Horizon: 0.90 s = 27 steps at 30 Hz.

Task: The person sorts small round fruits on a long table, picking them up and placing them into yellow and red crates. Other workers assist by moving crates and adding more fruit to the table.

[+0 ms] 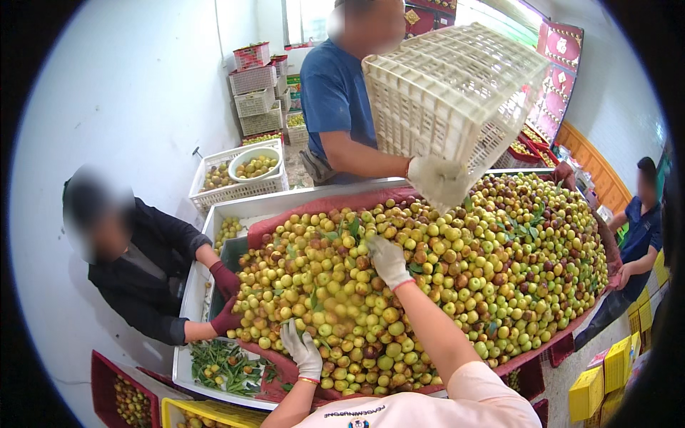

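Note:
A broad heap of green and reddish-brown jujubes (364, 289), with loose leaves among them, lies on a dark red cloth (326, 211) over a white-edged sorting table (235, 199). My left hand (302, 350), in a white glove, rests on the heap's near left edge with its fingers apart. Farther in, my right hand (390, 262), gloved likewise, reaches onto the middle of the heap beside a green leaf (354, 227). Its fingertips touch the fruit, and whether they grip anything is hidden.
Opposite, a person in blue tilts a large white plastic crate (449, 85) above the heap. At left, a co-worker's maroon gloves (227, 321) touch the fruit. Picked leaves (227, 369) fill the near left corner. Yellow crates (586, 393) stand at right; another person holds the cloth's far end.

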Motion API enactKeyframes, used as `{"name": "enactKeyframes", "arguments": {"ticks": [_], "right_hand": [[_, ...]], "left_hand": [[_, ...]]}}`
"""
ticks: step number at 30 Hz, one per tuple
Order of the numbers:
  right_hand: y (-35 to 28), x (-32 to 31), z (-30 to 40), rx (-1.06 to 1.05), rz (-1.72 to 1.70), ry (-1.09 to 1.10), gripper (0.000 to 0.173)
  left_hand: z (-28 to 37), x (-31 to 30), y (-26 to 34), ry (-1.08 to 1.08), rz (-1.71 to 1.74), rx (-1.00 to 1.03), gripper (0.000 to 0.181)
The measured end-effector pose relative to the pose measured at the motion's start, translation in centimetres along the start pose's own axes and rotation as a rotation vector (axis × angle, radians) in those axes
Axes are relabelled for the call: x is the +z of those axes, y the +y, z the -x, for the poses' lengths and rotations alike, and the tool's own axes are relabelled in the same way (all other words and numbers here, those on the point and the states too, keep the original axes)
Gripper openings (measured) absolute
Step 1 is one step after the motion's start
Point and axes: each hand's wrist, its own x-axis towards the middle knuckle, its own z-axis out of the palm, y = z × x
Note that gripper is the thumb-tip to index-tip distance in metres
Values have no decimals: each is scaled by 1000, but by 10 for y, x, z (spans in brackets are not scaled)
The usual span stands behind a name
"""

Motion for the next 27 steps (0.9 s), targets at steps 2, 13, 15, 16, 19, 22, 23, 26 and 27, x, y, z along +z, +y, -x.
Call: {"name": "enactKeyframes", "arguments": {"ticks": [2,13,15,16,19,22,23,26,27], "right_hand": [[-3,-3,-26,101,-71,-26,32],[-8,54,-116,122,481,-651,33],[-19,50,-111,72,476,-757,37],[-31,47,-105,34,470,-804,38],[-11,52,-90,85,394,-792,31],[-31,49,-67,124,355,-717,23],[-34,39,-60,101,357,-755,23],[-26,24,-40,41,381,-837,27],[-17,26,-34,29,412,-843,30]], "left_hand": [[-1,-1,5,-17,24,4,49],[-31,66,-52,377,-173,126,38],[-32,61,-85,364,-214,209,38],[-33,56,-101,354,-263,270,39],[-30,51,-94,149,-384,377,40],[-47,8,-37,-287,-621,376,40],[-56,-3,-22,-416,-676,402,40],[-69,-23,15,-648,-776,442,42],[-74,-23,22,-680,-774,446,42]]}}
